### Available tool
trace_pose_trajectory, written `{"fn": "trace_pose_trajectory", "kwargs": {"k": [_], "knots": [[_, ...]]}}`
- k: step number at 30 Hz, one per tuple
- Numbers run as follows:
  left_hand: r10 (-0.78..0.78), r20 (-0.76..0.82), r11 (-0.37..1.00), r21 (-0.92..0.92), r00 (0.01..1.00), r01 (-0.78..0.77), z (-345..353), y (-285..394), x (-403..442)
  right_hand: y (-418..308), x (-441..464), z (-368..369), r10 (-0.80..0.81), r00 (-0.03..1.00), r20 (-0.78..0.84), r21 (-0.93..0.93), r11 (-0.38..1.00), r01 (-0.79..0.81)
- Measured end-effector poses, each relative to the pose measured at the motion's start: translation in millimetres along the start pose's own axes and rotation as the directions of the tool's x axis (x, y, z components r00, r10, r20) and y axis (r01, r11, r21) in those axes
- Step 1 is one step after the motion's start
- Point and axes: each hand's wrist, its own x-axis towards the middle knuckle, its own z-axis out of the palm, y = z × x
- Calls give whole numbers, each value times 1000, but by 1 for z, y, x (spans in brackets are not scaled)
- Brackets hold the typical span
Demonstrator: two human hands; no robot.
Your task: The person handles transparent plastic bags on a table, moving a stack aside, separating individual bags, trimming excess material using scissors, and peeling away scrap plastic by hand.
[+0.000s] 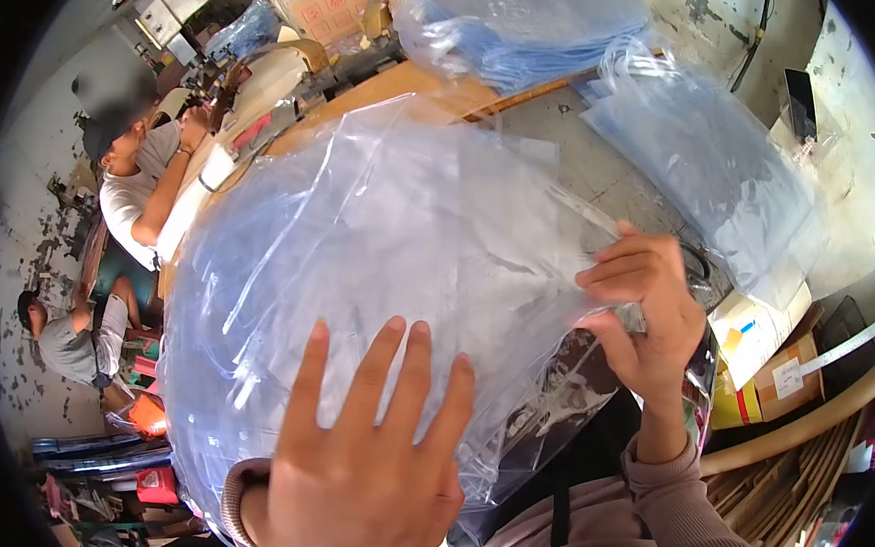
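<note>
Counter (603, 183) mostly covered; a broad, loose heap of plastic sheets (401, 211) is spread across it, in front of the wearer, and its lower right part appears to be hung over the near edge. Slide-off toward the lap could be caused by that overhang, slick film being poorly held by its own weight. At the far right, a stack of clear bags (704, 170) is laid close by; it could be nudged askew if the heap is swung that way. The left hand (370, 470) is placed palm down over the heap, fingers spread, nothing clasped; whether firm pressure is applied cannot be told. If pressed lightly, upper layers could be shifted or wrinkled. By the right hand (646, 306), a corner at the heap's right side is pinched between thumb and fingers; how many layers are caught in the grip cannot be told. Two could be lifted as one if the film is clinging, or the corner could be stretched or torn if pulled hard, creases being already gathered there. Beside that wrist, a thin dark loop (699, 264) is seen; it could be snagged by a dragged edge.
</note>
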Motion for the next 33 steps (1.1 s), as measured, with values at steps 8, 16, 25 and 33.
{"fn": "trace_pose_trajectory", "kwargs": {"k": [8,16,25,33], "knots": [[-324,-233,554,-832,917,-16,34,-14,-3,16,-2,-22,143,979,-148,-162,973,-167],[120,-298,-219,-938,947,-267,118,0,87,-4,-29,-15,269,961,-69,-509,819,-266],[349,-349,-589,-804,869,-87,120,8,95,-36,-82,10,-80,973,218,-126,986,109],[384,-399,-522,-838,833,-161,126,5,99,-36,-95,9,-70,974,218,-69,994,87]]}}
